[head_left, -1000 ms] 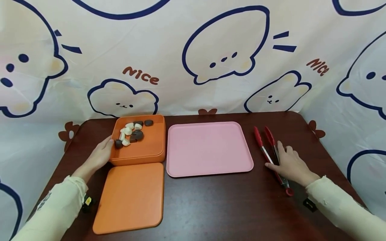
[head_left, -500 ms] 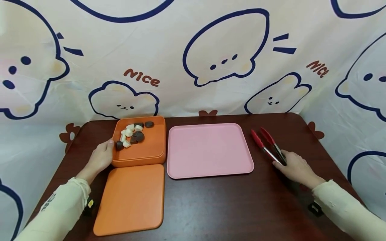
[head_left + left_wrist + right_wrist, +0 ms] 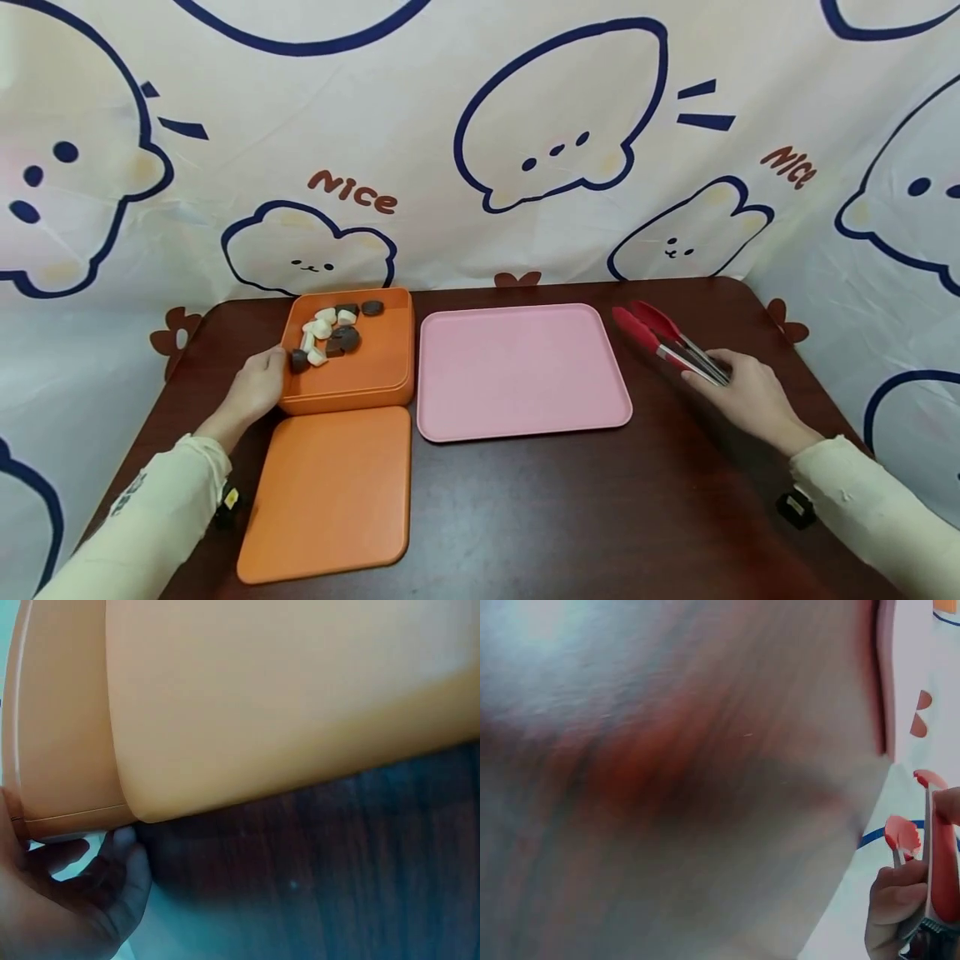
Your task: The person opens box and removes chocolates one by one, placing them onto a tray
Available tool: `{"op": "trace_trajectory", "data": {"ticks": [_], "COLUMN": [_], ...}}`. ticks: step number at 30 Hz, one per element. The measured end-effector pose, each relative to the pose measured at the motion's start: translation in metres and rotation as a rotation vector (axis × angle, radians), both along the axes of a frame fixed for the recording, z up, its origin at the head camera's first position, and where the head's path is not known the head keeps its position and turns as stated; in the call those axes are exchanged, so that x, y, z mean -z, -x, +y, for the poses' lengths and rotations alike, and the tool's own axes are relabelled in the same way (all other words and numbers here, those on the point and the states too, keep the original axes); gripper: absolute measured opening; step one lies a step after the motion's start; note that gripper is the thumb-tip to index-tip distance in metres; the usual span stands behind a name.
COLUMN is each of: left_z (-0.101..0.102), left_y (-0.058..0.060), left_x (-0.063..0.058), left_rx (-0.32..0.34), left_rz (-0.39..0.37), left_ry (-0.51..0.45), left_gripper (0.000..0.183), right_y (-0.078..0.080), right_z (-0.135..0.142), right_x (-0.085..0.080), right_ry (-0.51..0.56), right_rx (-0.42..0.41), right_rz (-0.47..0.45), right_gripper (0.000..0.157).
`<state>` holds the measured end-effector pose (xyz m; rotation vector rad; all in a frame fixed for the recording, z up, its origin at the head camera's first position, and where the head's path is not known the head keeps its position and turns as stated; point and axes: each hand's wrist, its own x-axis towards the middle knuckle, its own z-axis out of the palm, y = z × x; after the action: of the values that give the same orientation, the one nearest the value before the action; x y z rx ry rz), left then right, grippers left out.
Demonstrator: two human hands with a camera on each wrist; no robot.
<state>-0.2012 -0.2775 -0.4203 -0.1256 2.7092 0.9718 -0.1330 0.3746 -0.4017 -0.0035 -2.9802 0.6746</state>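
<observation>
At the left, my left hand holds the left wall of an orange box, with its fingers low on the outside in the left wrist view. Dark brown and cream-white pieces lie inside the box, mostly toward its left and back. My right hand grips a pair of tongs with red tips, thumb on one arm and fingers on the other. The red tips point up and left, slightly apart, with nothing between them. In the right wrist view the tongs show at the right edge.
A pink tray lies flat in the middle, right of the box. In front of the box lies a flat orange lid. All stand on a dark brown table, with a cartoon-printed cloth behind and at the sides.
My right hand has closed its grip on the tongs and raised them off the table, their red tips shifting left and nearer each other. My left hand stays at the box.
</observation>
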Motion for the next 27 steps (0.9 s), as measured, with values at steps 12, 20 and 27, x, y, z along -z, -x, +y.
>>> {"op": "trace_trajectory", "data": {"ticks": [12, 20, 27], "left_z": [0.002, 0.001, 0.002], "left_y": [-0.002, -0.002, -0.002], "left_x": [0.002, 0.003, 0.003], "left_rx": [-0.019, -0.007, -0.003], "left_rz": [0.031, 0.056, 0.071], "left_ry": [0.011, 0.029, 0.026], "left_gripper": [0.070, 0.065, 0.062], "right_y": [0.013, 0.030, 0.041], "right_z": [-0.039, -0.080, -0.129], "right_x": [-0.025, -0.029, -0.028], "right_ry": [0.064, 0.127, 0.135], "right_rx": [-0.047, -0.130, -0.222], "right_rz": [0.058, 0.043, 0.008], "right_gripper": [0.056, 0.047, 0.053]}}
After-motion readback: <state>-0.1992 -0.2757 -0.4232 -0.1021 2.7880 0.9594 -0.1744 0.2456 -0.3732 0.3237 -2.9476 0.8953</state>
